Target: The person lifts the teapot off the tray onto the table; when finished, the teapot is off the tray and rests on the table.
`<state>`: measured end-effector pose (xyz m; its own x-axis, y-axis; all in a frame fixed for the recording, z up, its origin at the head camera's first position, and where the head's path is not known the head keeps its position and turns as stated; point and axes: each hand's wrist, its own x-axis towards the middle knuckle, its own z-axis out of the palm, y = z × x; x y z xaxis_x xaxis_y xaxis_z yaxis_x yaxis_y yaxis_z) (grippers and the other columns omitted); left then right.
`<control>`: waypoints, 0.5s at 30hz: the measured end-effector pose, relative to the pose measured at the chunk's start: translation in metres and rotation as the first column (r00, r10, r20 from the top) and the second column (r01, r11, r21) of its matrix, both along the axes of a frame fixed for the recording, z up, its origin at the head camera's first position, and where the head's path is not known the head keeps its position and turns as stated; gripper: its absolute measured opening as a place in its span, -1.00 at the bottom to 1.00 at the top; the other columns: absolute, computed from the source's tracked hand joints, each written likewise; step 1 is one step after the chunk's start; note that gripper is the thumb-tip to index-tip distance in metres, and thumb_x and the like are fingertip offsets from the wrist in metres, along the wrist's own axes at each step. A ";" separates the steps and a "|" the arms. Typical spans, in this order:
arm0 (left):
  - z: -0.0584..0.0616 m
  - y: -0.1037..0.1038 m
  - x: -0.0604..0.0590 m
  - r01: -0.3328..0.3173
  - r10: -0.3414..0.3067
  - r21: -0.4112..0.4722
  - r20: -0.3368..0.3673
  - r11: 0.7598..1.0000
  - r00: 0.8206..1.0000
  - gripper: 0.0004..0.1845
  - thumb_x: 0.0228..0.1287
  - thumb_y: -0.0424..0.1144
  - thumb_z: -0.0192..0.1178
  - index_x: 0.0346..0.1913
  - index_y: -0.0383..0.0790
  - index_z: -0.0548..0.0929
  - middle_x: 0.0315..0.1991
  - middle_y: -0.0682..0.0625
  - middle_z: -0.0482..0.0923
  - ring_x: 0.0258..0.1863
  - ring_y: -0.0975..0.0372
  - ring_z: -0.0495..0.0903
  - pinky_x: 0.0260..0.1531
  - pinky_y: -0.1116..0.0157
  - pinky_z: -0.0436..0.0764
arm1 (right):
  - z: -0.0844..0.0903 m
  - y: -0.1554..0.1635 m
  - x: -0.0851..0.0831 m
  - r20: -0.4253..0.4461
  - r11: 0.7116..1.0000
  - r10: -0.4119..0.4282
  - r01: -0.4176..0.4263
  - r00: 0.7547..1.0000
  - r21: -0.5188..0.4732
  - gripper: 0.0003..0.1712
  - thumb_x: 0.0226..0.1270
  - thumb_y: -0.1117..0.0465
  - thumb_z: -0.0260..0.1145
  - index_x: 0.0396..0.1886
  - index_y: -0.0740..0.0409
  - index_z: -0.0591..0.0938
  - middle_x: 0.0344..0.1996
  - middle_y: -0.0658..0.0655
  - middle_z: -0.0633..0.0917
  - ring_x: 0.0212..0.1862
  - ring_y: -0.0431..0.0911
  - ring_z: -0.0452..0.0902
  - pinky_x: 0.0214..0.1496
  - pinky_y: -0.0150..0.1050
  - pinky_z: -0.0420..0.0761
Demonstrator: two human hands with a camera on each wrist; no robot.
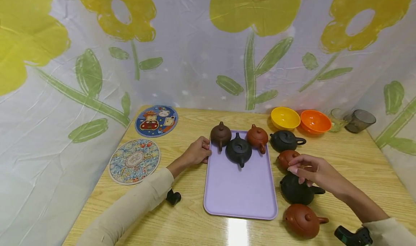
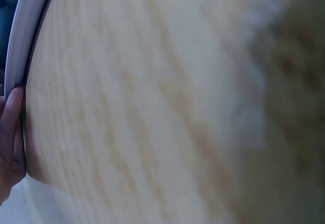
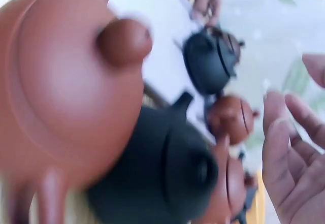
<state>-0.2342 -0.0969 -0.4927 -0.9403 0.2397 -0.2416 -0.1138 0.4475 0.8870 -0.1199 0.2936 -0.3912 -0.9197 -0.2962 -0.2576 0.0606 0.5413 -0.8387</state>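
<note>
My left hand is at the left edge of a lilac tray, with the fingers holding its rim. In the left wrist view a finger lies against the rim. A dark brown teapot, a black teapot and a reddish-brown teapot stand at the tray's far end. My right hand hovers with bent, relaxed fingers and nothing in them, over a small reddish-brown teapot and a large black teapot. A larger reddish-brown teapot stands nearer me.
Another black teapot is at the far end of the right-hand row. Behind it stand a yellow bowl, an orange bowl and a dark glass cup. A blue round mat and a patterned round mat lie on the left.
</note>
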 end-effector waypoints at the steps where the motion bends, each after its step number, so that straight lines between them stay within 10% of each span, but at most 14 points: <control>1: 0.000 0.000 0.000 0.000 0.000 0.001 -0.001 1.000 1.000 -0.59 0.32 -0.46 0.19 0.20 -0.33 0.41 -0.08 -0.19 0.49 -0.42 0.19 0.57 -0.50 0.30 0.75 | 0.000 -0.007 -0.003 0.002 1.000 0.007 -0.007 1.000 -0.010 -0.54 0.47 0.06 0.26 0.16 0.32 0.51 -0.12 0.26 0.65 -0.33 -0.02 0.61 -0.41 -0.22 0.66; 15: 0.000 0.001 0.001 0.007 -0.007 0.007 -0.005 1.000 1.000 -0.58 0.31 -0.46 0.18 0.20 -0.35 0.41 -0.07 -0.20 0.51 -0.46 0.20 0.57 -0.51 0.30 0.75 | -0.022 -0.079 -0.036 0.098 0.999 -0.009 0.004 0.995 0.051 -0.56 0.32 -0.03 0.39 0.01 0.19 0.63 -0.22 0.16 0.65 -0.37 -0.05 0.58 -0.43 -0.25 0.64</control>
